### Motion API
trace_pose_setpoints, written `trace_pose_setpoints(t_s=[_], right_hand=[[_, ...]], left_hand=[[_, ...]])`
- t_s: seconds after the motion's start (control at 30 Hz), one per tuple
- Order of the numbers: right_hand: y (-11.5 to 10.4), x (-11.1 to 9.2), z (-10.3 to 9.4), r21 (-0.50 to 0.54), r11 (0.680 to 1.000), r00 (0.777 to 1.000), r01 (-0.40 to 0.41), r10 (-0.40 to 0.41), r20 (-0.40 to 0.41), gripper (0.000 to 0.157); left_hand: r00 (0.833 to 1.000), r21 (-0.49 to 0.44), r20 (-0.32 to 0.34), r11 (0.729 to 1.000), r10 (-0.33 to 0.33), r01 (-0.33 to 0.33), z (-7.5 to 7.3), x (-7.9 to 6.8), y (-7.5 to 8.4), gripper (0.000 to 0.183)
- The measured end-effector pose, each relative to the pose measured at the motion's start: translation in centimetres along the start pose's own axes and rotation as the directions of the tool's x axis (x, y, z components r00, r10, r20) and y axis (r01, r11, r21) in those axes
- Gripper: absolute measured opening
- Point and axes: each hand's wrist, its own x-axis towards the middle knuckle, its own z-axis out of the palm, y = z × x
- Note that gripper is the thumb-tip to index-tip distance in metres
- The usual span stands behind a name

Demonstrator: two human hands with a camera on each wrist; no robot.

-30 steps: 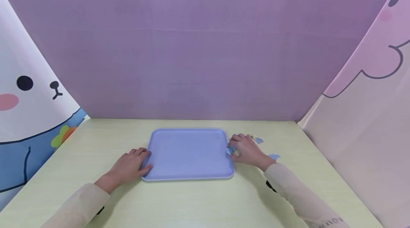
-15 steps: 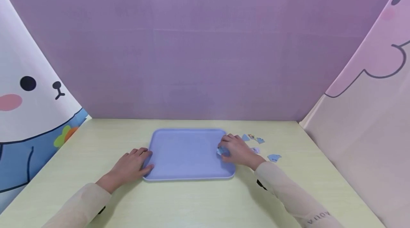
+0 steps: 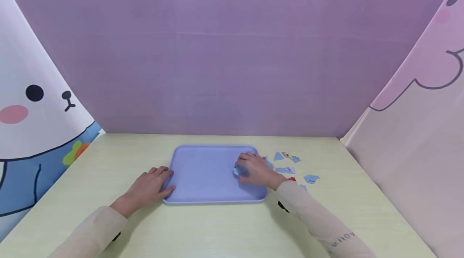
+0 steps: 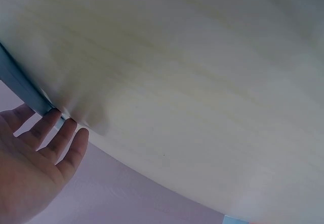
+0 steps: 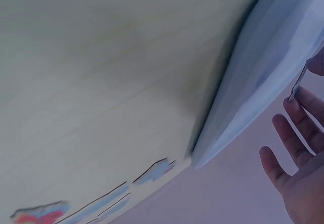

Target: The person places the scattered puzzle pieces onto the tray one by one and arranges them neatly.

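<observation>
A flat blue-violet tray (image 3: 203, 177) with a raised rim lies on the pale table. My left hand (image 3: 146, 189) rests at its left edge, with fingers fairly straight and the fingertips and thumb touching the rim. Over the tray's right part, my right hand (image 3: 256, 171) pinches a thin light-blue puzzle piece (image 3: 237, 170) between thumb and fingers; the right wrist view shows this puzzle piece (image 5: 298, 81) edge-on, with the other fingers spread. Several loose puzzle pieces lie right of the tray, among them a long blue piece (image 3: 285, 170) and a partly hidden red one (image 3: 292, 178).
Farther right lies another blue piece (image 3: 311, 178), and small patterned pieces (image 3: 295, 159) are behind it. A purple backdrop (image 3: 232, 69) closes off the table's (image 3: 203, 230) far side. Cartoon-printed panels (image 3: 47, 129) stand at both sides.
My right hand has moved left with the puzzle piece, from the tray's right edge to over its surface. More loose pieces now show behind it. My left hand stays at the rim.
</observation>
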Motion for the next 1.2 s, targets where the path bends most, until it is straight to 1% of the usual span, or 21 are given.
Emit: trace_pose_setpoints(t_s=[0.17,0.37,0.67,1.0,1.2], right_hand=[[-0.5,1.1,0.2,-0.002,1.0,1.0,-0.011,0.011,0.029,0.032],[-1.1,2.3,0.2,0.022,1.0,1.0,0.002,-0.002,0.024,0.032],[-1.8,4.3,0.4,-0.004,1.0,0.999,0.011,-0.011,0.03,0.03],[-2.6,6.9,0.8,0.006,1.0,0.999,-0.02,0.019,0.04,0.029],[-3.3,8.3,1.2,0.028,0.999,0.999,-0.026,0.024,0.044,0.029]], left_hand=[[1.0,0.0,0.004,1.0,0.004,-0.004,-0.1,0.0,0.0,0.047],[1.0,-0.001,0.004,1.0,0.006,-0.006,0.2,0.0,-0.1,0.047],[1.0,0.003,0.004,1.0,0.002,-0.002,0.2,0.1,-0.1,0.048],[1.0,-0.005,0.012,1.0,-0.002,0.002,-0.2,0.0,0.1,0.047],[1.0,-0.002,0.012,1.0,-0.006,0.006,-0.2,0.1,0.1,0.047]])
